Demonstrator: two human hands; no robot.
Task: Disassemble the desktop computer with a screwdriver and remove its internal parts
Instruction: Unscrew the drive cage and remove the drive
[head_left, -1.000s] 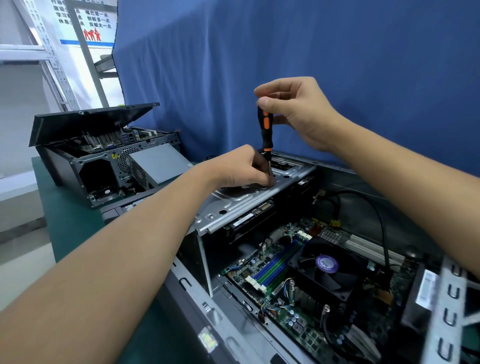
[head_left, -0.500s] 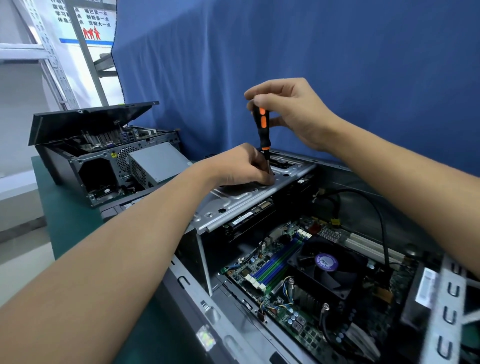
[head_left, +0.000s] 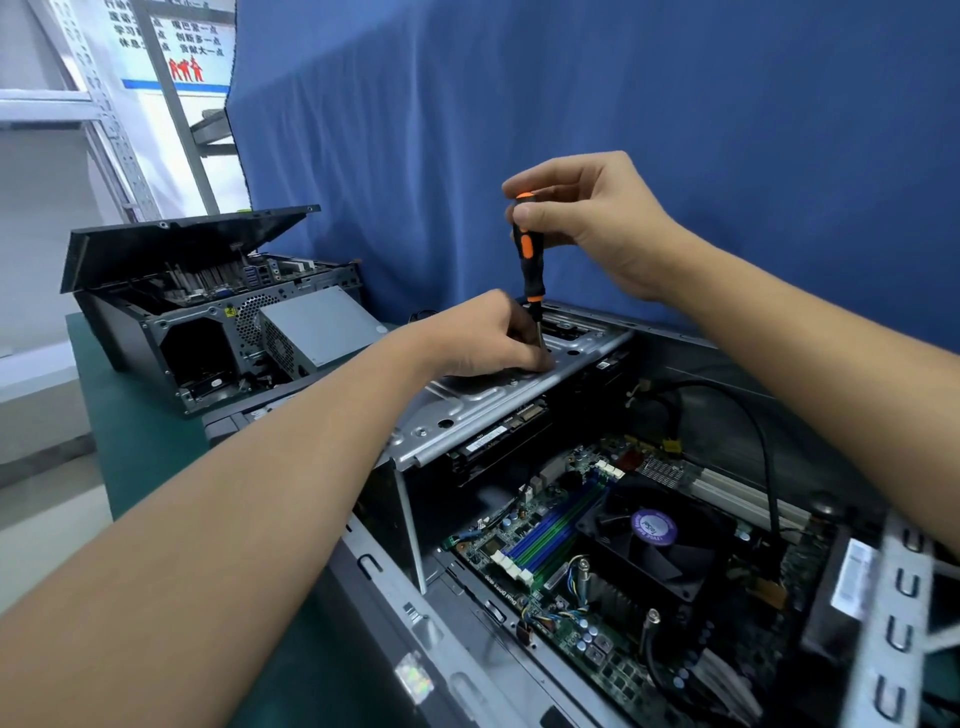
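Note:
An open desktop computer case (head_left: 395, 613) lies in front of me, its motherboard (head_left: 561, 561) and black CPU fan (head_left: 654, 545) exposed. A silver metal drive bracket (head_left: 467, 410) spans the case's far end. My right hand (head_left: 592, 218) pinches the top of a black and orange screwdriver (head_left: 530, 260), which stands nearly upright on the bracket. My left hand (head_left: 483, 338) rests on the bracket with curled fingers around the screwdriver's shaft; the tip is hidden behind those fingers.
A second opened computer case (head_left: 197, 312) with a grey power supply (head_left: 322, 327) stands at the back left on the green table (head_left: 135, 441). A blue curtain (head_left: 571, 104) hangs right behind. A black cable (head_left: 748, 431) loops over the motherboard.
My right hand has shifted slightly left and turned on the screwdriver's handle. My left hand stays at the shaft on the bracket.

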